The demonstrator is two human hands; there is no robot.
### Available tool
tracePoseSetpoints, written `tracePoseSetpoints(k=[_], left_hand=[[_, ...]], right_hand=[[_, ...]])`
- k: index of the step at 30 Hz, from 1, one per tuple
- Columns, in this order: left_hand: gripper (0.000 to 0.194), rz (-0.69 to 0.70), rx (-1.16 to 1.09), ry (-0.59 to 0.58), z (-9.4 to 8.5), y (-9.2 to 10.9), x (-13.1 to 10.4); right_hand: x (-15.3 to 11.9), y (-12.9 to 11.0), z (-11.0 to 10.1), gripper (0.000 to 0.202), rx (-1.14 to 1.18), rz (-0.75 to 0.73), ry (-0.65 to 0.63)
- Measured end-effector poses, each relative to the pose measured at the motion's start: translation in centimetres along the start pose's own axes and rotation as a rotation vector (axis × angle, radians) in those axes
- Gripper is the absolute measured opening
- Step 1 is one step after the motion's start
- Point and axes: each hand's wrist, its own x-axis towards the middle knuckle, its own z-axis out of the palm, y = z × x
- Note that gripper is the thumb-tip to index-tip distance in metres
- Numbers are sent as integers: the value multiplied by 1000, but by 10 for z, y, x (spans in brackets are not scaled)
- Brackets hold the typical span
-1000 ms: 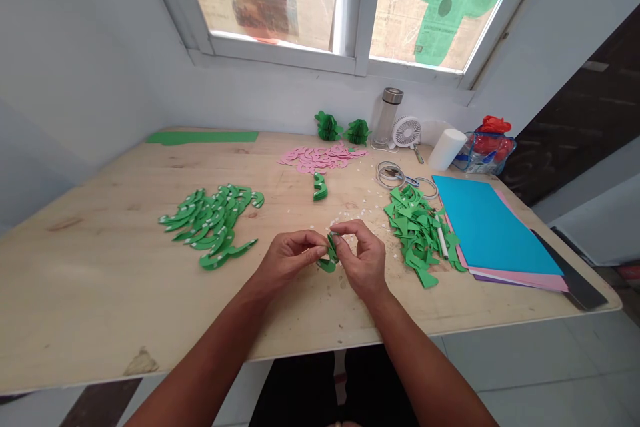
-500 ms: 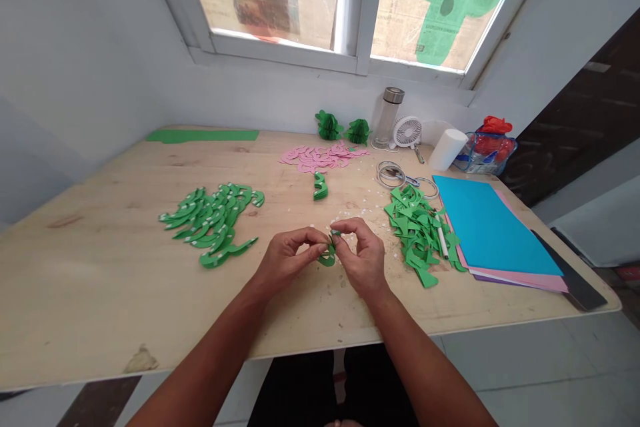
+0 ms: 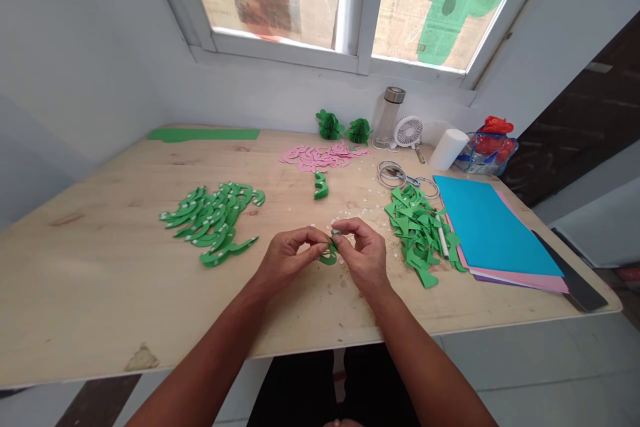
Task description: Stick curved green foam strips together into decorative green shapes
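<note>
Low over the table's middle, my left hand (image 3: 293,255) and my right hand (image 3: 363,253) pinch the same curved green paper cutout (image 3: 328,258) between thumbs and fingers. Its upper part is hidden by the fingertips. Left of my hands lies a heap of curved green cutouts (image 3: 214,217) with small white patches on them. Straight ahead stands a small stack of green cutouts (image 3: 321,186). On the right is a pile of green paper scraps (image 3: 414,230), with a white pen (image 3: 443,242) lying on it.
Pink cutouts (image 3: 320,157) lie farther back, before two folded green paper shapes (image 3: 329,126). Scissors and tape rolls (image 3: 391,175) rest at right. Behind them are a glass bottle (image 3: 389,121), small fan (image 3: 407,131) and white roll (image 3: 449,149). Blue paper sheets (image 3: 493,223) lie at far right.
My right hand has shifted very slightly at the green cutout. Both hands keep hold of it, and the things on the table stay in place.
</note>
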Motion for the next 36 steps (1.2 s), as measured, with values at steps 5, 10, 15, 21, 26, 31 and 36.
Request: tracePoseSetpoints(k=[5, 10, 15, 21, 26, 31, 36], left_hand=[[17, 5, 0, -3, 0, -1, 0], [17, 6, -6, -14, 0, 0, 0], [17, 16, 10, -16, 0, 2, 0], [19, -7, 18, -19, 0, 1, 0], [20, -27, -29, -10, 1, 3, 0], [19, -42, -69, 2, 2, 5, 1], [17, -45, -69, 20, 3, 5, 0]], right_hand=[[0, 0, -1, 11, 19, 10, -4], [0, 0, 0, 10, 34, 12, 3], [0, -1, 0, 10, 40, 17, 10], [0, -1, 0, 10, 36, 40, 37], [0, -4, 1, 10, 55, 25, 52], [0, -6, 0, 11, 28, 35, 133], [3, -1, -4, 17, -83, 79, 250]])
